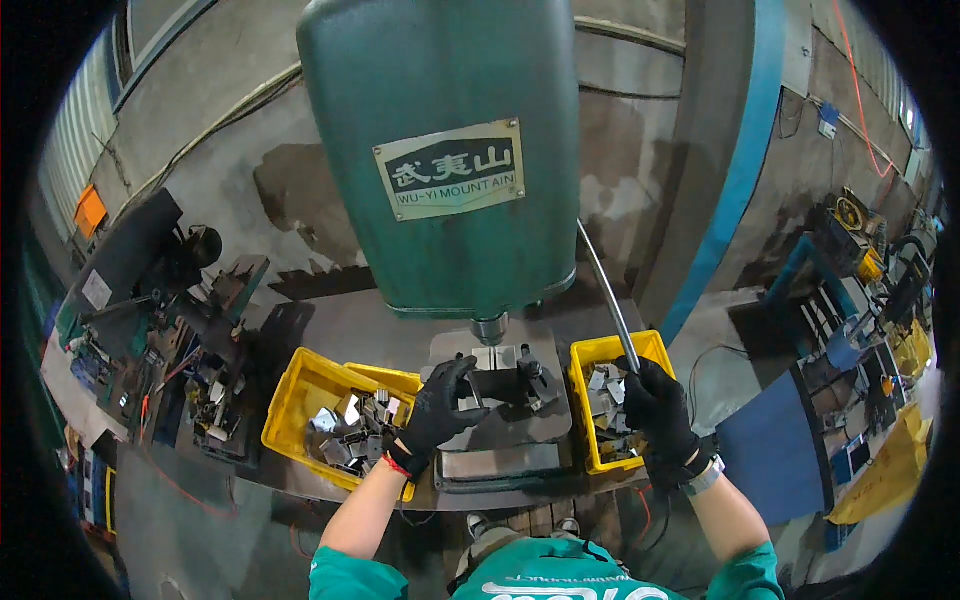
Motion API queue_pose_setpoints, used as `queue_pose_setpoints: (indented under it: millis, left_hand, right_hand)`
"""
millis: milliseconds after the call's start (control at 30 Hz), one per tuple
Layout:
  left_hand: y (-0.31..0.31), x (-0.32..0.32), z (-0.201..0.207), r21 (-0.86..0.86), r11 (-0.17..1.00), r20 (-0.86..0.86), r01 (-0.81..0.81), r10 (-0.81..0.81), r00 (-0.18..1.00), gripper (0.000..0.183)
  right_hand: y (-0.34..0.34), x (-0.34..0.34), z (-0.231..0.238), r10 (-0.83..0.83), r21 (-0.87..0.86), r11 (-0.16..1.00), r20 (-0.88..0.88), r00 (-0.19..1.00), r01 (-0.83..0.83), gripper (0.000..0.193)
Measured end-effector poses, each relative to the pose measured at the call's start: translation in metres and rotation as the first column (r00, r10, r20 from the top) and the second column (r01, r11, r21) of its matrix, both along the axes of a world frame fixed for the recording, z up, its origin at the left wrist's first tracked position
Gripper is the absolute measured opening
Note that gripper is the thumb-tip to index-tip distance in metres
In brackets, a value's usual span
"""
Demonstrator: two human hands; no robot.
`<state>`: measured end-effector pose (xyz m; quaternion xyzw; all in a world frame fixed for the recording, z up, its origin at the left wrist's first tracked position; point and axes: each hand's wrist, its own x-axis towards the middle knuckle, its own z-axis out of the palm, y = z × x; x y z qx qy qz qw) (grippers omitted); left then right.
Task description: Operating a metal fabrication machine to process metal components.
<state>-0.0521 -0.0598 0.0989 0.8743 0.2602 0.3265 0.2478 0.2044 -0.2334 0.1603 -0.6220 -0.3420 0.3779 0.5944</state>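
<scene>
The person wears a green short-sleeved shirt (560,563) with white lettering (575,593). Black gloves cover the left hand (440,405) and right hand (655,410). A thin red band (396,466) sits above the left glove, a greyish watch-like band (704,477) above the right. The shoes (478,522) show pale toes.

This view looks from the person's head, forward and steeply down onto the bench (350,325). The green machine housing (440,150) stands close before the lens; the left hand (437,407) and the right hand (655,407) are seen from above. The field is very wide, from the person's shirt (520,560) below to the wall (625,170) behind the bench.
</scene>
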Motion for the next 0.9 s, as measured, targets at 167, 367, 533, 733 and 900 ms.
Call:
queue_pose_setpoints:
  millis: [167,367,533,733,900]
  left_hand:
    - [-0.011,0.01,0.005,-0.043,0.999,-0.004,0.02,-0.02,1.0,0.068]
    - [-0.006,0.018,-0.006,0.133,0.991,-0.063,-0.005,0.013,0.998,0.068]
    - [-0.008,0.024,-0.015,0.079,0.996,-0.07,0.037,-0.031,0.997,0.06]
    - [-0.01,0.031,-0.043,0.379,0.925,-0.134,-0.024,0.081,0.988,0.045]
    - [-0.01,0.038,-0.066,0.5,0.854,-0.074,-0.144,0.207,0.976,0.041]
  right_hand:
    - [-0.001,0.003,0.0,0.015,0.014,1.0,0.013,1.0,-0.015,0.022]
    - [-0.002,-0.002,0.006,0.029,0.031,0.999,-0.084,0.996,-0.027,0.02]
    - [-0.004,0.001,0.003,0.04,0.063,0.997,-0.096,0.995,-0.034,0.019]
    - [-0.003,0.002,0.0,0.02,0.044,0.999,-0.063,0.998,-0.017,0.018]
    - [0.0,0.001,0.001,0.016,0.041,0.999,-0.104,0.994,-0.012,0.019]
